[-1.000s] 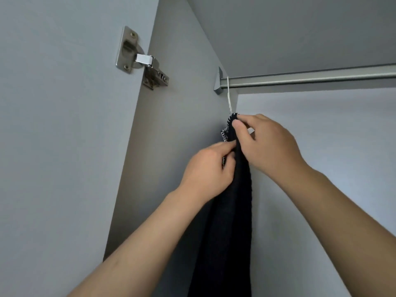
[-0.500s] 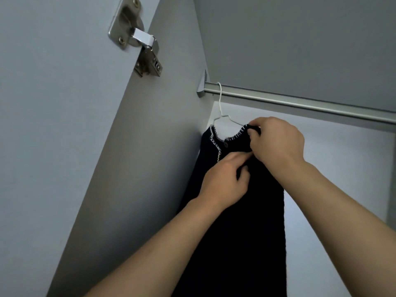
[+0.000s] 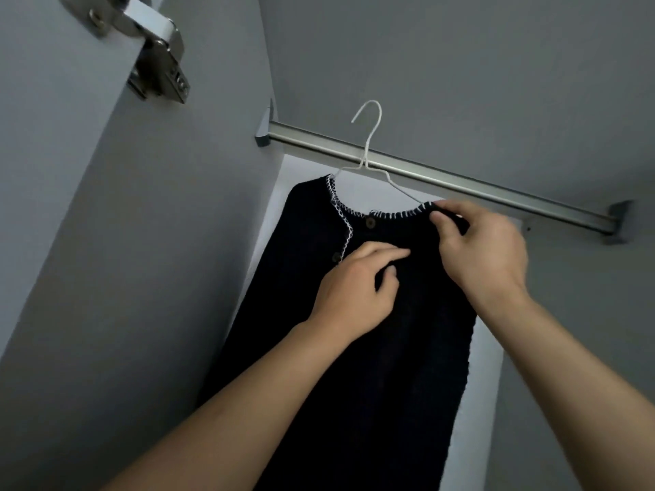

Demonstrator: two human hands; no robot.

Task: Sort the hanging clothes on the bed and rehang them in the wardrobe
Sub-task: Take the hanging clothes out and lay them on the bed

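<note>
Two bare forearms are seen, entering from the near edge and ending in the left hand (image 3: 354,292) and the right hand (image 3: 483,249). No sleeves are worn below the elbows, and both wrists are uncovered. The fingers (image 3: 446,225) are unadorned, and the nails are kept short and unpainted where they can be made out.

A grey metal wardrobe rail (image 3: 460,178) runs across the upper interior of the wardrobe, fixed to a bracket at each end. A thin white wire hanger (image 3: 368,150) stands near the rail's left end; whether its hook rests over the rail cannot be told, as the hook shows above and in front of it. A dark knitted cardigan with white stitched neckline (image 3: 354,349) hangs from the hanger.
</note>
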